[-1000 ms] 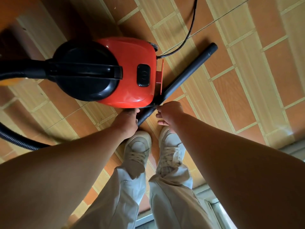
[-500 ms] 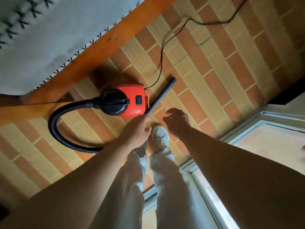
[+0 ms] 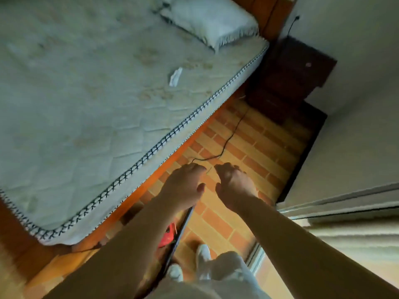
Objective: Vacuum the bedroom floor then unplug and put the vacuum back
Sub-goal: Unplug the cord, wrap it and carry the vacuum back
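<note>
The red vacuum (image 3: 169, 235) stands on the floor beside the bed, mostly hidden under my left forearm. Its black tube (image 3: 180, 234) lies on the tiles to its right, running toward my shoes. The thin black cord (image 3: 226, 141) snakes across the floor toward the dark nightstand (image 3: 289, 80), and a plug (image 3: 297, 17) sits in the wall above it. My left hand (image 3: 185, 186) and my right hand (image 3: 234, 186) hover side by side above the floor, fingers loosely curled, holding nothing I can see.
A bed with a pale mattress (image 3: 97, 104) and a pillow (image 3: 211, 20) fills the left side. A wooden bed frame (image 3: 138, 190) borders the tiled strip. A white wall (image 3: 356, 104) and a sliding door track (image 3: 336, 203) close the right side.
The view has swung up from the vacuum to the bed and nightstand. Both hands have lifted away from the tube's near end, and the vacuum now sits low, under my left arm.
</note>
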